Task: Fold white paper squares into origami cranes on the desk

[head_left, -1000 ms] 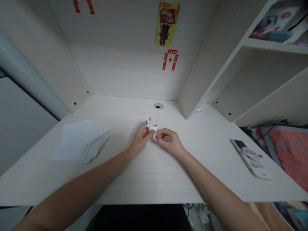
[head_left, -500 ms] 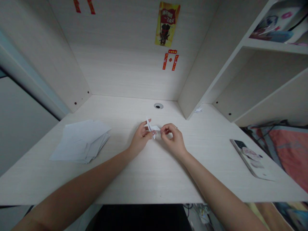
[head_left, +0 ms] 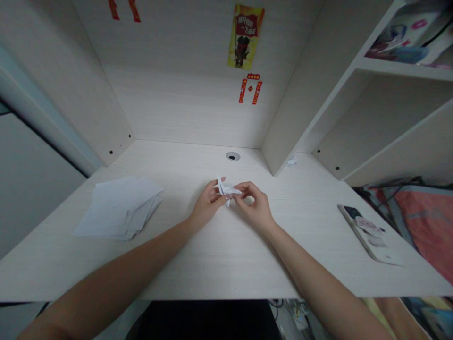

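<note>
A small white origami figure [head_left: 228, 189], folded from paper with pointed flaps and much like a crane, is held just above the middle of the desk. My left hand [head_left: 208, 199] grips its left side, thumb in front and fingers behind; one thin flap stands up between them. From the right, my right hand [head_left: 255, 203] has its thumb and index finger closed around the pointed right end. The other right fingers are curled, and a ring shows on that hand. Fingers hide part of the folds.
A stack of white paper sheets [head_left: 116, 208] lies on the desk [head_left: 198, 269] at the left. To the right is a phone [head_left: 368, 233]. A round cable hole [head_left: 232, 156] sits near the back panel, and an upright partition [head_left: 283, 137] rises at the right.
My right thumb and index finger have shifted slightly left, further onto the figure's right end. That pointed end now extends further right between them. My left hand stays nearly in place.
</note>
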